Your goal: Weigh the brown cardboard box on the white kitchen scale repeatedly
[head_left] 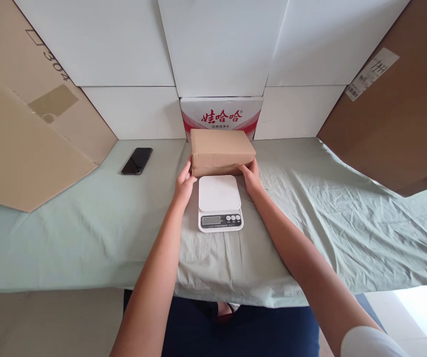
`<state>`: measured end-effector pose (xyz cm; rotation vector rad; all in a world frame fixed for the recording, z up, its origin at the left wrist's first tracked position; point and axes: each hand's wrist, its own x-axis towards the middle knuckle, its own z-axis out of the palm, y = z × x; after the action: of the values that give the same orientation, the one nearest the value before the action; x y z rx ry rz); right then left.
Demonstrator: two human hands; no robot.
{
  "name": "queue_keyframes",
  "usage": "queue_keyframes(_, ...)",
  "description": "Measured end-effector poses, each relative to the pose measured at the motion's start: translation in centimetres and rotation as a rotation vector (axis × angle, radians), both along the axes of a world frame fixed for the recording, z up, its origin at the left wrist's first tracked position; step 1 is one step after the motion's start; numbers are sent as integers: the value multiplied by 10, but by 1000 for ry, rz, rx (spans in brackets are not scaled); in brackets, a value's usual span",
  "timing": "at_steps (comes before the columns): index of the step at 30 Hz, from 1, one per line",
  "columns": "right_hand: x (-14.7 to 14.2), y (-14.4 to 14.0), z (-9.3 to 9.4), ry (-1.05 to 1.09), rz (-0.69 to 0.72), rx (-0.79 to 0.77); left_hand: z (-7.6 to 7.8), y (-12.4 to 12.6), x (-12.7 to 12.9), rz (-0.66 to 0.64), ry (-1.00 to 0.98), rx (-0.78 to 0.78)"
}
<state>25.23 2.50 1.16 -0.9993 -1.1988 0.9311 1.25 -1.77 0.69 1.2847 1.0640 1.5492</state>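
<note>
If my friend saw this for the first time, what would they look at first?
Probably the brown cardboard box in the middle, between the left hand and the right hand. Nearer the person sits a white digital scale. Behind the box, big red writing stands out on a carton.

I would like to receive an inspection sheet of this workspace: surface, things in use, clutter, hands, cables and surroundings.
Surface: pale green cloth, wrinkled, mostly at right.
Job's things: brown box, held just behind the white scale; whether it touches the cloth, I cannot tell. The scale's display shows no readable figure.
Clutter: dark phone, lying left of the box.
Hands: left hand at the box's left end; right hand at its right front corner.
Cables: nothing seen.
Surroundings: red-lettered carton behind; white panels; large cardboard sheets on both sides.
</note>
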Motion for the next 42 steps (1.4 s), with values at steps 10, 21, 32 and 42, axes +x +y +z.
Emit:
queue_keyframes(10, -8, -19, 5, -149, 94, 236, 14, -7, -8, 64, -18, 89)
queue_keyframes(21, 21, -127, 0, -130, 123, 255, 9, -135, 3, 23, -17, 127)
queue_keyframes(32, 20, -135, -1, -189, 90, 206, 3, -137, 2, -22, -171, 25)
queue_keyframes(42, 17, -135, 1, -211, 107, 227, 4, -136, 0, 27, -177, 4)
